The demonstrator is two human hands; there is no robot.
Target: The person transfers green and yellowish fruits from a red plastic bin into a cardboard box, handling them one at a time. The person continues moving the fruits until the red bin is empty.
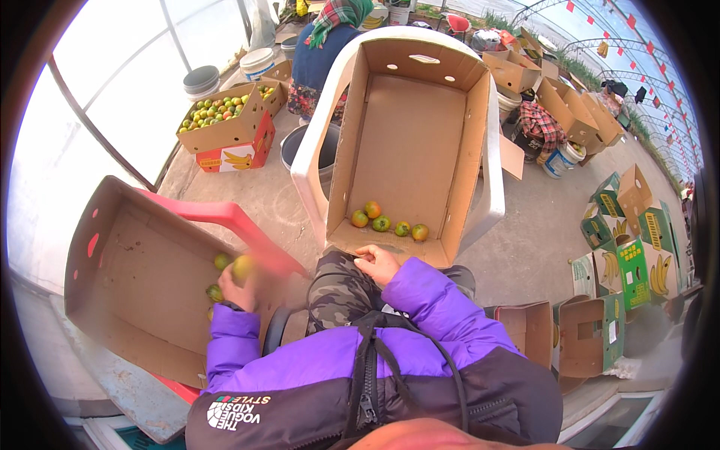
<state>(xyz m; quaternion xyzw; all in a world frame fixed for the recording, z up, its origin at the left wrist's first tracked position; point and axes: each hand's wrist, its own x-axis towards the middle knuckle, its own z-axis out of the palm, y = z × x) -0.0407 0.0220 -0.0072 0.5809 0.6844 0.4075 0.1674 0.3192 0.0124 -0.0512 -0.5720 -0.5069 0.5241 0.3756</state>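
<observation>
My left hand [238,289] grips a yellow-green tomato [243,268] above a cardboard box [152,270] at my left. A green tomato [223,260] and a striped one [214,292] lie in that box beside the hand; another is partly hidden by my wrist. In front of me a second cardboard box [410,140] rests on a white plastic chair [493,180]. Several green-orange tomatoes [381,223] sit along its near end. At that box's near edge is my right hand [379,264], above my lap, with thumb and fingers slightly apart and nothing visible between them.
A red plastic chair [225,214] stands by the left box. Beyond are a grey bucket [292,149], a tomato-filled box [216,126] on a banana carton [239,157], and a seated person [323,67]. Banana cartons [635,270] are stacked at right; a white bucket [561,161] stands farther back.
</observation>
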